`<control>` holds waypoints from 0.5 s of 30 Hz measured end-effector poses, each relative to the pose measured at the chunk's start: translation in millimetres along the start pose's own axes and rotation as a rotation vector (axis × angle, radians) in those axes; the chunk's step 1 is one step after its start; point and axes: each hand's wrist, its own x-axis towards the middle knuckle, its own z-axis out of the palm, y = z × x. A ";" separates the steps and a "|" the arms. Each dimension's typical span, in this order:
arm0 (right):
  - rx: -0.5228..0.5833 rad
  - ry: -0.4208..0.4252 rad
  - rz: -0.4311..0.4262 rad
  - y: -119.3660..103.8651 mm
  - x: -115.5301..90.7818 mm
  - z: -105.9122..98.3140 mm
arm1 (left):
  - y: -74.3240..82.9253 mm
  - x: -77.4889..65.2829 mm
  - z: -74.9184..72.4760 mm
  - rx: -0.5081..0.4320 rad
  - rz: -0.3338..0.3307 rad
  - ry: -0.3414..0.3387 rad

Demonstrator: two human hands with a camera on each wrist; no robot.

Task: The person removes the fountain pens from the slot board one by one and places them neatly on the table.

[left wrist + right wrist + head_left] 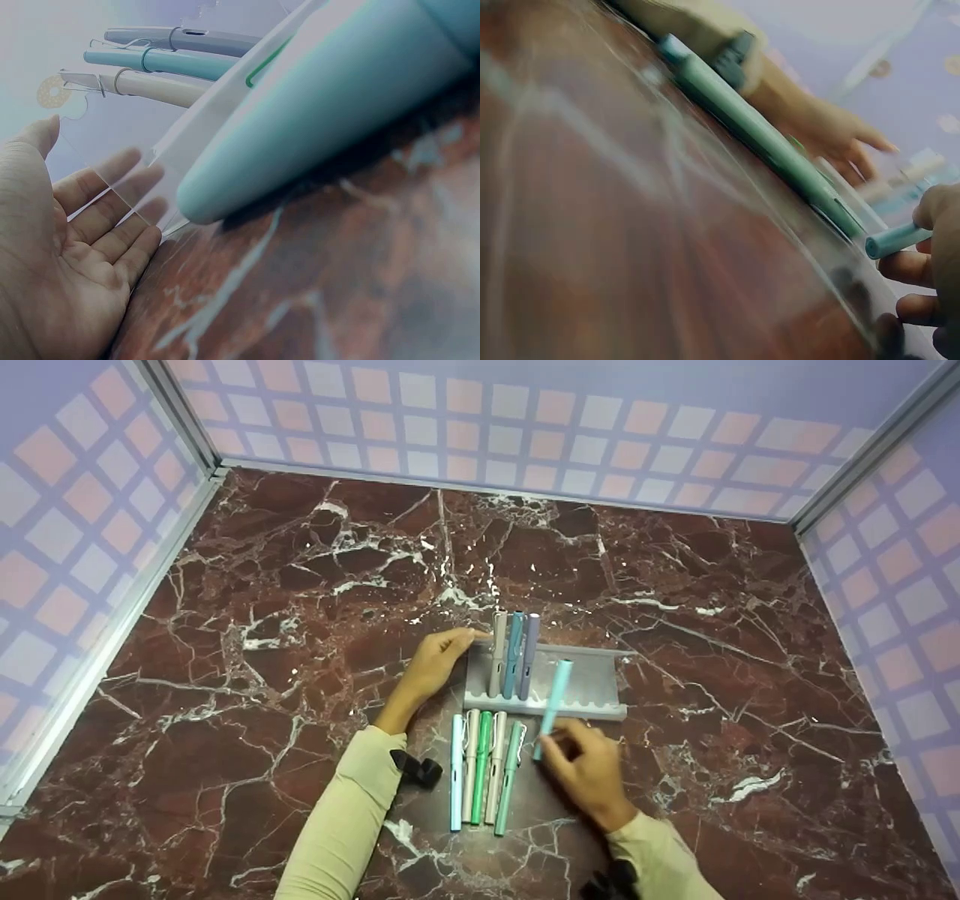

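Right hand (589,765) pinches a turquoise pen (556,696) low; left hand (435,661) rests straight-fingered at the clear pen rack's (581,682) left edge. Probably light, stiff, slick: mid-barrel grip suits.

Way through: right end of rack (592,679), centre-right. Blocking: racked pens (514,660) mid-frame, loose pens (482,769) lower centre.

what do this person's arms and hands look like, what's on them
Both arms wear pale yellowish-beige fabric sleeves. A small, blocky black device sits near each cuff. The left hand and right hand are ungloved.
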 end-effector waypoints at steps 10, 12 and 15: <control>-0.001 0.010 0.052 -6.6 2.4 12.6 | 2.3 1.1 0.8 -0.021 -0.011 -0.001; 0.005 -0.001 0.067 -7.9 0.3 11.2 | 2.2 1.2 0.3 -0.015 -0.013 -0.002; 0.022 -0.022 0.095 -12.9 -4.9 9.8 | 1.4 0.9 -0.7 -0.001 -0.015 -0.002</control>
